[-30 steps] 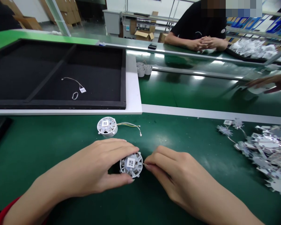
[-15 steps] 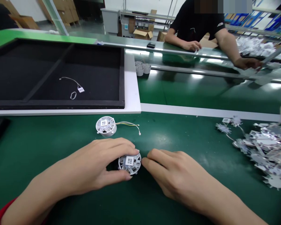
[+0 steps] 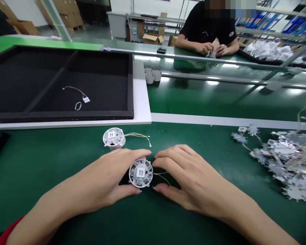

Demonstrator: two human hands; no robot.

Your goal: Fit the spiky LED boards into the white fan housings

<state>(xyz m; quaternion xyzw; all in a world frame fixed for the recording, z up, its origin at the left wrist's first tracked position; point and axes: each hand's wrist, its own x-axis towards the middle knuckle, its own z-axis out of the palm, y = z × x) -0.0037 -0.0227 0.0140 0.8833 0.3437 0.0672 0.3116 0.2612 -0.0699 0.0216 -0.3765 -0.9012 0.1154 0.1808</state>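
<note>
A round white plastic housing (image 3: 141,173) with a small square chip in its middle lies on the green mat. My left hand (image 3: 112,180) curls round its left side, thumb and forefinger gripping the rim. My right hand (image 3: 186,178) cups the right side, fingers bent and touching the rim, with thin yellow wires (image 3: 160,175) running under the palm. A second identical housing (image 3: 113,137) with yellow-white leads rests just beyond, untouched.
A pile of star-shaped metal plates with wires (image 3: 285,160) lies at the right. A black framed tray (image 3: 66,114) holding a small wired part sits at the back left. Across the conveyor a person in black (image 3: 209,32) handles a white part.
My right hand opened from a pinch at the housing's edge and spread round its right side. The yellow wires now show. The person opposite drew both hands back together.
</note>
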